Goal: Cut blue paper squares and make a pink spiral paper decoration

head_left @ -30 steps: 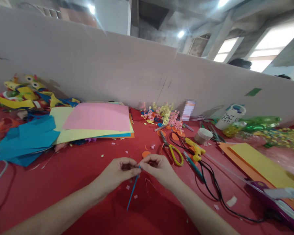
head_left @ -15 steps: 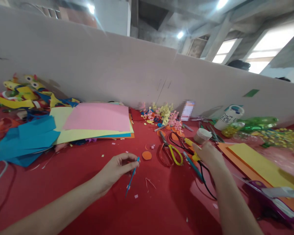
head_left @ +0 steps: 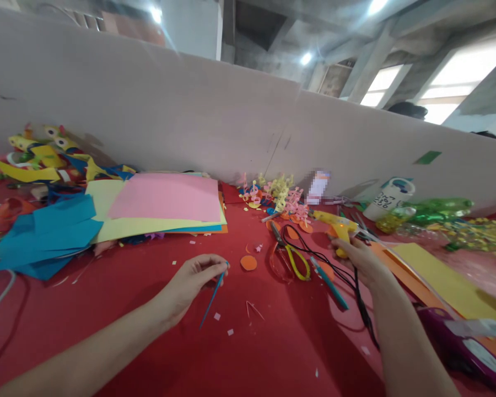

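Moved the right hand (head_left: 364, 262) away from the thin blue strip, apparently paper (head_left: 212, 304), and clamped its fingers around the handle of the yellow plastic glue gun (head_left: 339, 227), lifting it with the nozzle turned leftward over the red tabletop (head_left: 273, 358). Kept the strip's upper end pinched between thumb and fingertips of the left hand (head_left: 202, 274), slanting down toward the near side, left of the flat orange disc (head_left: 248, 263). Judged this a shift from two-handed work on the strip to having strip and glue tool in separate hands, well apart. Could not make out the strip's tip under the fingers, nor whether its lower end touched the tabletop. Could not see the gun's trigger clearly, nor identify the purple-and-white object (head_left: 465, 350) at lower right.
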### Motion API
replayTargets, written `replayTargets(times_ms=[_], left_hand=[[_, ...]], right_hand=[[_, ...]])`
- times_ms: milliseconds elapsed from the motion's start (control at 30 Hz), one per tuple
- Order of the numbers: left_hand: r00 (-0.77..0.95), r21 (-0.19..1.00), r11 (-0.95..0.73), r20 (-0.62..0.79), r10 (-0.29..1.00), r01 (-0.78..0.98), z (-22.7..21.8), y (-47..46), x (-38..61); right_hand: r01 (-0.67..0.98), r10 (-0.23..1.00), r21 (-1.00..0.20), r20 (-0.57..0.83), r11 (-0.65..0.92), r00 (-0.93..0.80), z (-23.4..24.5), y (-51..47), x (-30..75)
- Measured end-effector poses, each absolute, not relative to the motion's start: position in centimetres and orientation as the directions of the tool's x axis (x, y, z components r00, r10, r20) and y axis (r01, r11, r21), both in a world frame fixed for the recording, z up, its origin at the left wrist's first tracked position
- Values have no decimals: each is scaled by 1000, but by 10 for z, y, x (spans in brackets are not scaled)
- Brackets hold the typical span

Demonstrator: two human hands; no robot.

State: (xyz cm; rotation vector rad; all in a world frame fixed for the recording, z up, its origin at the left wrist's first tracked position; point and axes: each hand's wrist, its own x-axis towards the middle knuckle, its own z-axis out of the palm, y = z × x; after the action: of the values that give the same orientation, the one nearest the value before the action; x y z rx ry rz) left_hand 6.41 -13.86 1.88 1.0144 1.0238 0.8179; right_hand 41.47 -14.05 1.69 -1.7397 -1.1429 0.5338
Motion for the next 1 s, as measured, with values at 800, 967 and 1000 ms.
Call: replayTargets(times_ms=[800, 967, 1000], left_hand=[[102, 980, 177, -168, 981, -95, 7, -126, 56], [68, 996, 90, -91, 994, 11, 12, -126, 56], [76, 997, 83, -83, 994, 2, 13, -127, 56]], right_hand=[[465, 989, -876, 80, 131, -127, 35, -162, 272], [534, 979, -821, 148, 202, -141, 34, -164, 270], [531, 977, -821, 154, 209, -146, 34, -164, 270]])
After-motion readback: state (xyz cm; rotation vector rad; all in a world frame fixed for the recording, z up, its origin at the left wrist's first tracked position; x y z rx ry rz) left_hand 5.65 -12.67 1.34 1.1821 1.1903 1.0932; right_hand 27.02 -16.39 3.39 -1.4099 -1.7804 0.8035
